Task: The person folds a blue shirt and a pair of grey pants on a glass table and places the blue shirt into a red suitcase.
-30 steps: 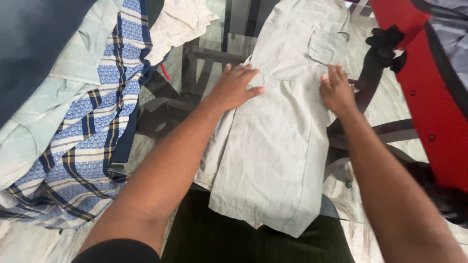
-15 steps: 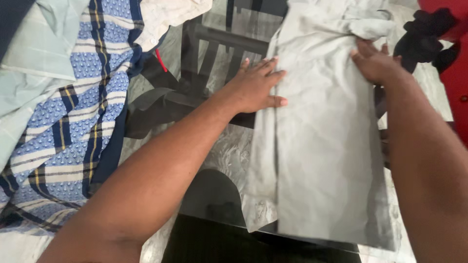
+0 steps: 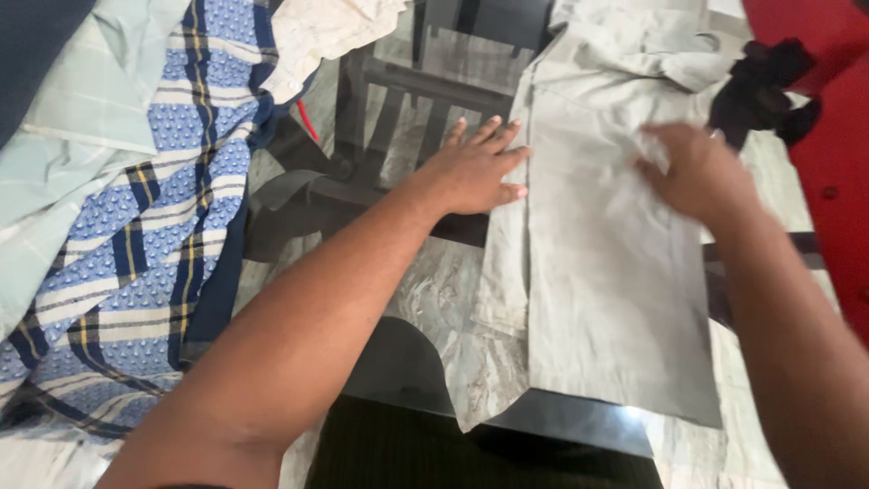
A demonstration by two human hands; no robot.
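Observation:
A pale grey-green garment (image 3: pixel 606 299) lies folded lengthwise on a glass table (image 3: pixel 579 426). My left hand (image 3: pixel 475 167) rests flat on the garment's left edge, fingers spread, holding nothing. My right hand (image 3: pixel 697 172) is blurred and lies on the cloth near its upper right, fingers curled on the fabric; whether it grips the fabric is unclear. The garment's crumpled upper part (image 3: pixel 634 45) lies beyond both hands.
A heap of clothes fills the left: a blue, navy and white plaid cloth (image 3: pixel 145 235), a pale green shirt (image 3: pixel 81 118), a cream one (image 3: pixel 326 27). A black cloth (image 3: pixel 760 86) and a red surface (image 3: pixel 833 127) lie at right. A chair shows through the glass.
The garment was folded narrower from the left. My right hand slid from the far top of the cloth back toward me; my left hand stayed on the left edge.

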